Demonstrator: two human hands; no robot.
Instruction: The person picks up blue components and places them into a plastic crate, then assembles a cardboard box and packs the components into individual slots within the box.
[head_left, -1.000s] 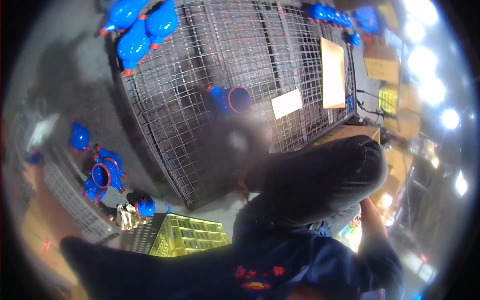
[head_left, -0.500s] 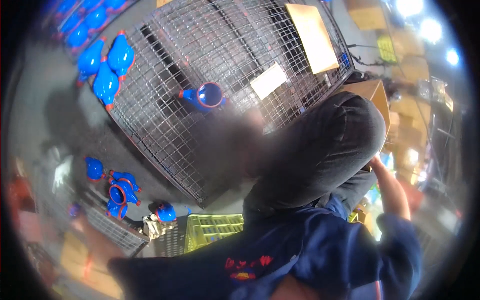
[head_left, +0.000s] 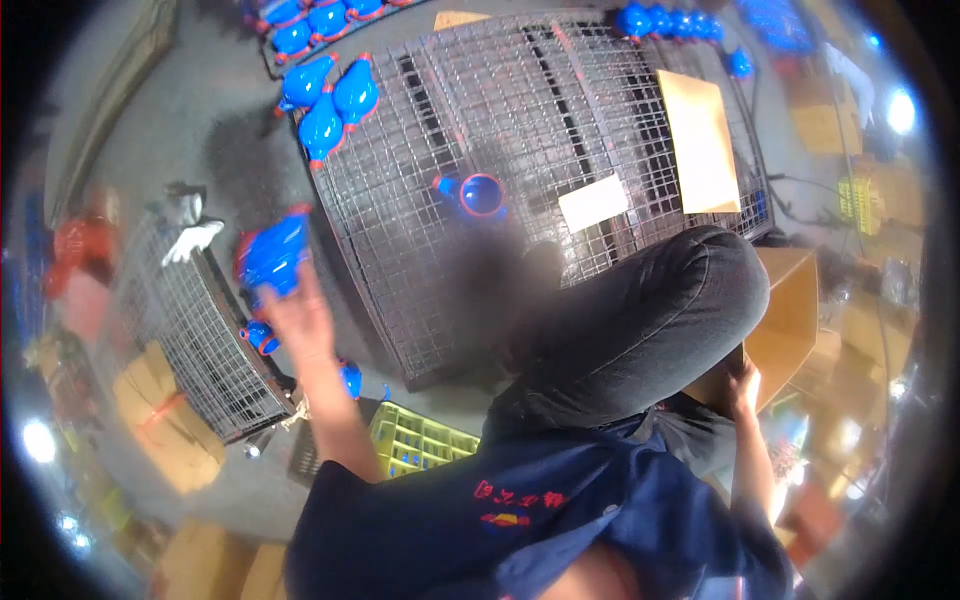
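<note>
My left hand (head_left: 298,312) is closed on the lower end of a glossy blue casting (head_left: 275,252) with red-rimmed openings, smeared by motion. Close below it lies another blue casting (head_left: 262,337), and one more (head_left: 351,378) shows beyond my forearm. On the right, my right hand (head_left: 742,386) grips the near edge of an open cardboard box (head_left: 785,325) beside my knee. A single blue casting (head_left: 482,195), its round opening facing up, sits on the wire mesh rack (head_left: 400,250) before me. Several more (head_left: 325,125) stand together at the rack's far left corner.
A white card (head_left: 593,203) and a tan cardboard sheet (head_left: 697,140) lie on the rack. Left stands another wire cage (head_left: 190,310) with a white glove (head_left: 192,240) on it. A yellow-green crate (head_left: 415,440) is near me. More blue castings (head_left: 670,22) line the far edge.
My left hand has swung right and away from me onto a blue casting, which it now holds. My right hand stays at the box. The whole view has turned left.
</note>
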